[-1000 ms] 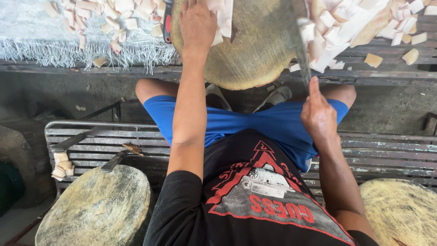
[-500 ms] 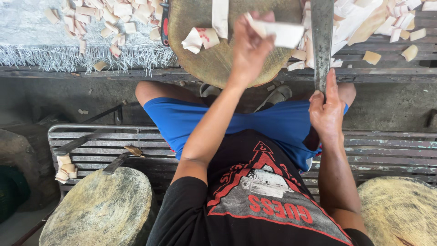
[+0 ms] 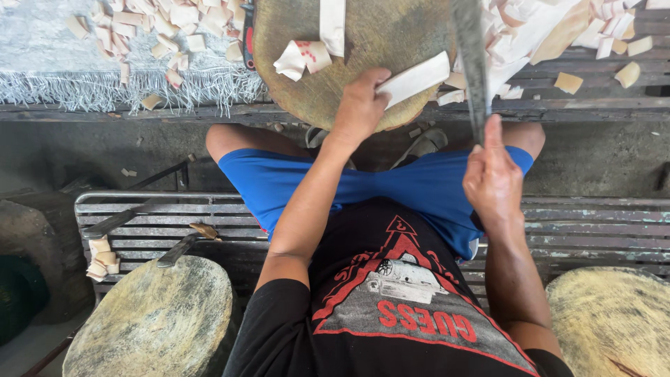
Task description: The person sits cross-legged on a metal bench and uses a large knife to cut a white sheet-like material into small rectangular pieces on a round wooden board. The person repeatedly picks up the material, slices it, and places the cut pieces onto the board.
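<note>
My left hand (image 3: 359, 105) rests on the near edge of a round wooden chopping block (image 3: 363, 42) and pinches a long white strip (image 3: 417, 78) that lies flat on it. My right hand (image 3: 492, 178) is over my right thigh, gripping the handle of a long cleaver (image 3: 471, 63). Its blade points away from me, edge-on, just right of the strip. A few curled white pieces with red marks (image 3: 303, 57) and another white strip (image 3: 333, 24) also lie on the block.
Cut white pieces lie on a fringed grey mat (image 3: 84, 77) at the far left, and a pile (image 3: 558, 28) sits at the far right. I sit on a metal slat bench (image 3: 600, 223) with two knives (image 3: 118, 220) and stacked pieces (image 3: 101, 255). Two more blocks (image 3: 157, 321) (image 3: 614, 321) flank me.
My left hand reached to the far side of the block, took a white strip and drew it to the near edge. My right hand with the cleaver barely moved.
</note>
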